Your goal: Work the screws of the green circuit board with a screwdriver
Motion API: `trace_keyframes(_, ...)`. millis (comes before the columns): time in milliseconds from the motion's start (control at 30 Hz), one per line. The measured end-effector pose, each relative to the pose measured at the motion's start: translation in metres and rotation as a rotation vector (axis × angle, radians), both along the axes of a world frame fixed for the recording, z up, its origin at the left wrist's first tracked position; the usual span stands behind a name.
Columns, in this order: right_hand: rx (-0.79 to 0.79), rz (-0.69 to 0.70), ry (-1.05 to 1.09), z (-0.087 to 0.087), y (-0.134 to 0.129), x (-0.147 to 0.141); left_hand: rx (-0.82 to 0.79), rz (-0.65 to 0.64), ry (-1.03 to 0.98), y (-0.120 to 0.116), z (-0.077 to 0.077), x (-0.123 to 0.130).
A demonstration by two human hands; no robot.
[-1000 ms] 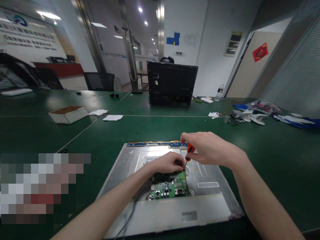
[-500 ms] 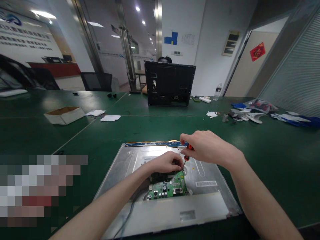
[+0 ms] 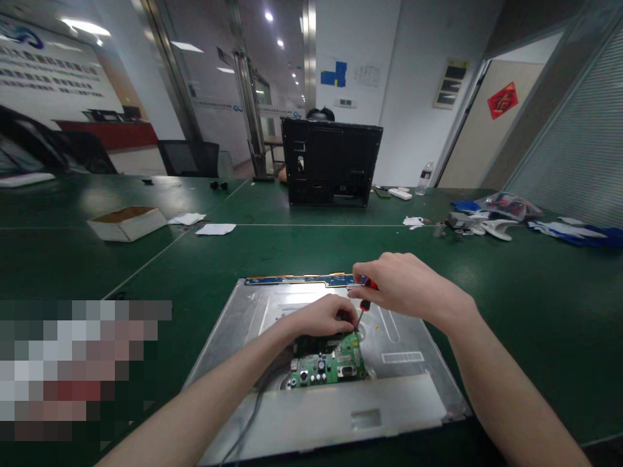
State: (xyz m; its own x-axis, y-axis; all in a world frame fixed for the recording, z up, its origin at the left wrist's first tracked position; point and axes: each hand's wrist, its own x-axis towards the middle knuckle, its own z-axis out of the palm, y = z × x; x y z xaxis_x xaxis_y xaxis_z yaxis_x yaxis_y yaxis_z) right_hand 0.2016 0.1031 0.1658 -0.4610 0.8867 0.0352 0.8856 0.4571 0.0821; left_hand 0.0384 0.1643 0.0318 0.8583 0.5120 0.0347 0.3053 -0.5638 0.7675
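A red and black screwdriver (image 3: 365, 304) is held in my right hand (image 3: 392, 280), its shaft slanting down to the upper right corner of a green circuit board (image 3: 328, 367). My left hand (image 3: 328, 316) rests over the board's upper edge, fingers curled close to the screwdriver tip; what they pinch, if anything, is hidden. The board sits on a silver metal panel (image 3: 409, 395) lying on the green table. Along the panel's far edge runs a narrow blue circuit strip (image 3: 296, 281). A dark cable (image 3: 254, 415) trails over the panel's near left part.
A black monitor housing (image 3: 331, 162) stands upright at the far side, a person partly hidden behind it. An open carton (image 3: 127, 224) and papers (image 3: 215, 229) lie at left. At right are a bottle (image 3: 424, 178), gloves (image 3: 579, 232) and a plastic bag (image 3: 511, 205).
My right fingers have shifted very slightly on the screwdriver. My left hand holds the same place.
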Motion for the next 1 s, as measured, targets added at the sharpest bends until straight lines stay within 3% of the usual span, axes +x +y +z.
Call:
trace_keyframes(333,-0.068,0.138,0.064,0.0005,-0.0052,0.0041,0.001,0.006,-0.003,0.0009,-0.0015,-0.0008)
trace_keyframes(633,-0.004,-0.038,-0.014,0.0029,-0.0025,-0.0018,0.011,0.001,0.006,0.0004,-0.0014,-0.0003)
trace_keyframes(1000,0.007,-0.003,-0.006,-0.0009,-0.0017,-0.0004,0.019,0.015,0.03,-0.0006,0.0004,0.0)
